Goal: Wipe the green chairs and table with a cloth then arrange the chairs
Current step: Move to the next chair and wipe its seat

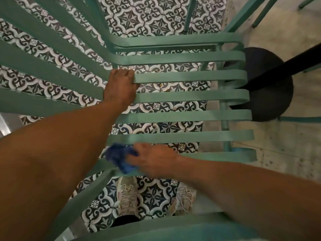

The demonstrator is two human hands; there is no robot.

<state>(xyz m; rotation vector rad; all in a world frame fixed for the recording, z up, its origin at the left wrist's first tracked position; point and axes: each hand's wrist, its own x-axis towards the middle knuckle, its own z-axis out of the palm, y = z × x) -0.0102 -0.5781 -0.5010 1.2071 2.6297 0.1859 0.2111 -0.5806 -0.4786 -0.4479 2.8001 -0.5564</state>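
1. Two bare hands work over a green slatted metal chair (191,96) that fills most of the frame, seen from above.
2. Left hand (120,88), at centre, has its fingers curled over the edge of one seat slat and grips it where the seat bends up into the backrest.
3. Right hand (154,160), lower centre, holds a crumpled blue cloth (120,158) between thumb and curled fingers; both are blurred.
4. That cloth lies against the slat nearest the bottom of the frame, just left of the right hand, at the bend between seat and back.
5. Backrest slats of the chair fan out toward the upper left and left edge of the frame, while the seat slats run level toward the right.
6. Below the slats shows a patterned black-and-white tiled floor (147,16).
7. A pair of pale lace-up sneakers (127,197) stands on the tiles at lower centre, seen through the gaps.
8. A round black table base (271,101) with a dark post sits at right, on a plain pale floor (278,153).
9. More green chair legs (264,13) cross the upper right corner.
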